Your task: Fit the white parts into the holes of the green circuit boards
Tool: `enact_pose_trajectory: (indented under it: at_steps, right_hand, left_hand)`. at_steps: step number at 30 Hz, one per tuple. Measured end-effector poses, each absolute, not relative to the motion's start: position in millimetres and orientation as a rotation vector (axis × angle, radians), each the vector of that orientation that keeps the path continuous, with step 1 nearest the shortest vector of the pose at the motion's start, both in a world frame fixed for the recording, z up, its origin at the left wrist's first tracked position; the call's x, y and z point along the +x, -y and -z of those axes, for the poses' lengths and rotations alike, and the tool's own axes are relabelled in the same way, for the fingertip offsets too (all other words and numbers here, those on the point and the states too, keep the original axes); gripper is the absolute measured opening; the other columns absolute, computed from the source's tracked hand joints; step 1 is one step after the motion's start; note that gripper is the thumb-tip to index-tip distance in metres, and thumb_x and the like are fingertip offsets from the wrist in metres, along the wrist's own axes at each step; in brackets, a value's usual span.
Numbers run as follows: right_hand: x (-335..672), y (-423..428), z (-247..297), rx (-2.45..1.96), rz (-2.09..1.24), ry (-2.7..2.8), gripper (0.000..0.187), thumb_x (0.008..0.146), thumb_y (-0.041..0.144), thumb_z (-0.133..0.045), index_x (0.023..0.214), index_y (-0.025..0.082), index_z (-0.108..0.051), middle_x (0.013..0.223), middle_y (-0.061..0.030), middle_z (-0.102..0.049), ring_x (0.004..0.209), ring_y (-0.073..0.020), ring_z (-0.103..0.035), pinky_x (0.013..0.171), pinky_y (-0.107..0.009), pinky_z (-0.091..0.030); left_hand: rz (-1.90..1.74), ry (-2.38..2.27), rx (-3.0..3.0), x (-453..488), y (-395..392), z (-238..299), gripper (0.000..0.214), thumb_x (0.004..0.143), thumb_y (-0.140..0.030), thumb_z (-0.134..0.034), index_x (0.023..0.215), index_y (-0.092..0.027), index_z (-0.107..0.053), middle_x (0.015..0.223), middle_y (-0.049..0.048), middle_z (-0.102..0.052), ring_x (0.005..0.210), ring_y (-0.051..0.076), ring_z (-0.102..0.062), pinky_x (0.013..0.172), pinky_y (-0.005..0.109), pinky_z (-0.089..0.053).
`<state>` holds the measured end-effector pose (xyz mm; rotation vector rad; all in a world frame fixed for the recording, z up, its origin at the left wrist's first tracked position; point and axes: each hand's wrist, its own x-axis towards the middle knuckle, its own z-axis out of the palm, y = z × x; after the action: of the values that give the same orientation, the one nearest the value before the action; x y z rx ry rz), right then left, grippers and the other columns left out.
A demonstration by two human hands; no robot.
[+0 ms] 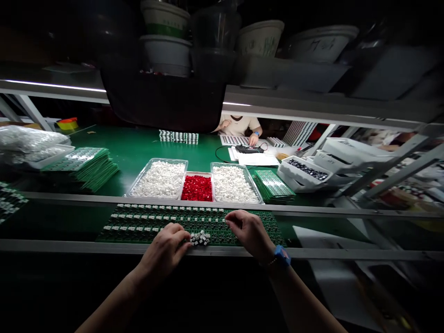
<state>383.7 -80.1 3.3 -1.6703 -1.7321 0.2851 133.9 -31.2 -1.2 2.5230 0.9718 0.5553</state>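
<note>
A long green circuit board panel (138,224) lies between two metal rails, with rows of small white parts set in it. My left hand (164,249) rests on its near edge, fingers curled beside a small pile of loose white parts (200,238). Whether the fingers hold any is hidden. My right hand (250,231), with a blue wristband, is over the board's right part, fingertips curled down and pinched onto the top rows. What it pinches is too small to name.
Beyond the far rail stand three clear trays: white parts (159,179), red parts (197,188), white parts (233,184). Green board stacks lie at left (85,165) and right (274,185). White bins (305,171) sit at right. Another person (239,127) works across the table.
</note>
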Motion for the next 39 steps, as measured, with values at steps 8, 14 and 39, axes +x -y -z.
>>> enact_pose_trajectory:
  at_steps: [8, 14, 39]
  right_hand:
    - [387, 81, -2, -1.695, -0.263, 1.778, 0.012, 0.084, 0.021, -0.055, 0.081, 0.018, -0.066, 0.079, -0.0026, -0.064, 0.069, -0.015, -0.06, 0.066, -0.026, -0.045]
    - [386, 81, 1, -1.705, -0.283, 1.775, 0.013, 0.083, 0.023, -0.055, 0.082, 0.018, -0.067, 0.081, -0.0033, -0.064, 0.07, -0.0157, -0.06, 0.068, -0.027, -0.045]
    - [370, 60, -5, -1.998, -0.12, 1.959, 0.015, 0.087, 0.018, -0.055, 0.088, 0.018, -0.07, 0.09, -0.0044, -0.067, 0.08, -0.0166, -0.062, 0.073, -0.025, -0.042]
  left_hand:
    - [-0.718, -1.096, 2.522, 118, 27, 3, 0.017, 0.087, -0.015, -0.051, 0.099, -0.013, -0.064, 0.093, 0.0093, -0.066, 0.09, 0.024, -0.059, 0.082, 0.038, -0.049]
    - [-0.692, -1.003, 2.496, 107, 23, 3, 0.02, 0.086, -0.011, -0.05, 0.092, -0.017, -0.068, 0.089, 0.0066, -0.065, 0.085, 0.019, -0.06, 0.078, 0.031, -0.05]
    - [-0.861, -1.207, 2.063, 109, 36, 8, 0.02, 0.077, -0.027, -0.052, 0.085, -0.019, -0.07, 0.083, 0.0021, -0.075, 0.074, 0.018, -0.069, 0.065, 0.022, -0.053]
